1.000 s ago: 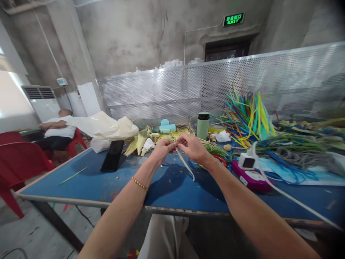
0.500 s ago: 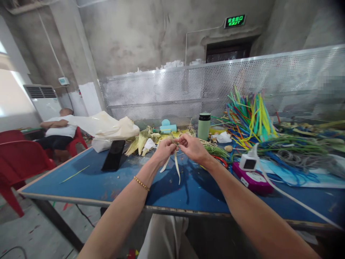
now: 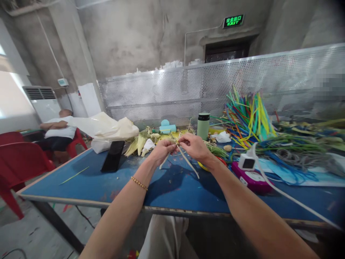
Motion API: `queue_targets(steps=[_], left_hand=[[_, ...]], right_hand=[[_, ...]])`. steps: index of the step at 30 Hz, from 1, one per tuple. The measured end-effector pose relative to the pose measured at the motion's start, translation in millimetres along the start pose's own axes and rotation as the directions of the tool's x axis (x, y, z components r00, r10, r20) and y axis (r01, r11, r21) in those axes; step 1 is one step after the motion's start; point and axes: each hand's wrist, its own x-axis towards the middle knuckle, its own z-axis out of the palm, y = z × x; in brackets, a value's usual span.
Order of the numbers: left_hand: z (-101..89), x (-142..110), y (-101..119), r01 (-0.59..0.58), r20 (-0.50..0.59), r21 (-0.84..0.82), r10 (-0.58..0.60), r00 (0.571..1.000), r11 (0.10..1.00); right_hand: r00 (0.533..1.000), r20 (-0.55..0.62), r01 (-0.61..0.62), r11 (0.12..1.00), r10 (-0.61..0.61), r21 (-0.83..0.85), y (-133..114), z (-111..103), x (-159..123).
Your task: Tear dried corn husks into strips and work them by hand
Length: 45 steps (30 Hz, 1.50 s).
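Above the blue table [image 3: 81, 180], my left hand [image 3: 161, 151] and my right hand [image 3: 194, 146] meet fingertip to fingertip. Both pinch a pale, thin leaf strip [image 3: 188, 162] between them. One long end hangs down to the right under my right hand, and a shorter end hangs under my left hand. A gold bead bracelet [image 3: 139, 182] circles my left wrist. Behind the hands lies a pile of pale green and yellow husks [image 3: 142, 139].
A black phone [image 3: 112, 155] lies left of the hands, a green flask [image 3: 203, 126] stands behind them. A magenta and white device [image 3: 249, 171] with a white cable, coloured strips [image 3: 248, 115] and tangled cords fill the right. A person sits on a red chair [image 3: 18, 158] at far left.
The long hanging end of the strip has swung from straight down out to the right. My hands have stayed close together at the same spot.
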Motion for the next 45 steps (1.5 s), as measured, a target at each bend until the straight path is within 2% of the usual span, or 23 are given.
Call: queue_targets(steps=[9, 17, 22, 27, 33, 40, 45], left_hand=[[0.5, 0.6, -1.7, 0.002, -0.012, -0.026, -0.002, 1.000, 1.000], [2.1, -1.7, 0.9, 0.010, 0.016, -0.058, -0.009, 1.000, 0.998], [2.6, -3.5, 7.1, 0.013, 0.028, -0.099, -0.011, 1.000, 0.995], [-0.7, -6.5, 17.8, 0.100, 0.046, -0.153, -0.094, 0.994, 0.983], [-3.9, -8.1, 20.4, 0.203, 0.044, -0.116, -0.199, 0.979, 0.972], [-5.4, -8.9, 16.6, 0.225, 0.185, -0.141, -0.198, 0.963, 0.964], [-5.7, -7.2, 12.8, 0.236, 0.163, -0.186, -0.207, 0.965, 0.954]], right_hand=[[0.999, 0.036, 0.008, 1.000, -0.009, 0.020, -1.0, -1.9, 0.6], [0.999, 0.053, -0.021, 0.990, 0.013, 0.142, -2.0, -4.7, -1.2], [1.000, 0.029, -0.006, 0.987, 0.001, 0.161, 0.4, -4.5, -0.6], [0.998, -0.061, -0.001, 0.993, 0.009, 0.119, 2.9, -5.2, 0.7], [0.997, -0.051, 0.064, 0.990, -0.058, 0.125, 8.3, -5.6, 0.9], [0.996, -0.007, 0.089, 0.980, -0.089, 0.178, 9.3, -3.0, 0.0], [0.993, -0.019, 0.119, 0.980, -0.117, 0.157, 5.6, -5.0, -0.3]])
